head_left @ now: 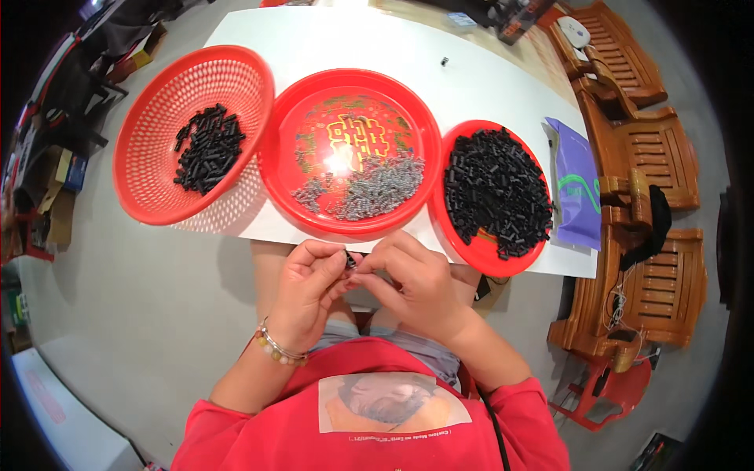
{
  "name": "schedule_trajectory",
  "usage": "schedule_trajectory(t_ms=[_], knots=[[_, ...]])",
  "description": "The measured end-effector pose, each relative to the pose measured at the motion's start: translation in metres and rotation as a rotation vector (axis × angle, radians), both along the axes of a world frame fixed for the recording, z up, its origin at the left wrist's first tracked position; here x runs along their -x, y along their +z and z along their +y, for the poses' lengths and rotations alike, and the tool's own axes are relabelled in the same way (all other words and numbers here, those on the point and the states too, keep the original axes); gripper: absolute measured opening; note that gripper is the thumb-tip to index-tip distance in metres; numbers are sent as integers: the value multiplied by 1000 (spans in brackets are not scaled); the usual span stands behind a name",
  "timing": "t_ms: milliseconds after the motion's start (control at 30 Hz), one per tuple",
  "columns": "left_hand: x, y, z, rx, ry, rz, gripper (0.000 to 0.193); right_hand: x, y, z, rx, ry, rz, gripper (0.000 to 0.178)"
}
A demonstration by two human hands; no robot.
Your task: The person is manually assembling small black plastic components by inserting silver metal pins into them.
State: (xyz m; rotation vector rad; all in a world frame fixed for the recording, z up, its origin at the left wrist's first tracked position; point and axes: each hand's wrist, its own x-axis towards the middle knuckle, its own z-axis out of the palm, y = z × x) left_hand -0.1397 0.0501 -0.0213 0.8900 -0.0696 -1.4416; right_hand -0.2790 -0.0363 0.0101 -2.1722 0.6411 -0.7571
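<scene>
Black piece (350,259) is in the person's hands, just off the table's (330,39) near edge, about mid-length, over the lap. Left hand (302,279): thumb and forefinger pinching the piece. Right hand (412,275): thumb and fingertips bunched right at the piece's lower end; from where I stand can't tell if they pinch it or some small part.

Table, left to right: mesh basket (145,161), red, at the left edge, rim showing past it, pile of black parts (208,149) in the bottom. Red tray (276,133) in the middle, close to the near edge, metal bits (385,188) heaped in its near half, smaller clump left of them. Red plate (506,268) toward the near right corner, rim at the near edge, loaded with a black heap (495,180); bit of red base shows near the front.

Purple bag (577,188) lies flat along the right edge, running down toward the near right corner. One stray (445,60), black, sits near the far edge, well apart from the rest.
</scene>
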Motion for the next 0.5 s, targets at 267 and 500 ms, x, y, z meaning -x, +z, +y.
schedule_trajectory(t_ms=[267,500], knots=[[9,4,4,-34,-122,39,11,12,-5,0,-24,-100,-43,30],[11,-6,7,-62,-210,339,12,73,-7,-12,-5,-187,110,21]])
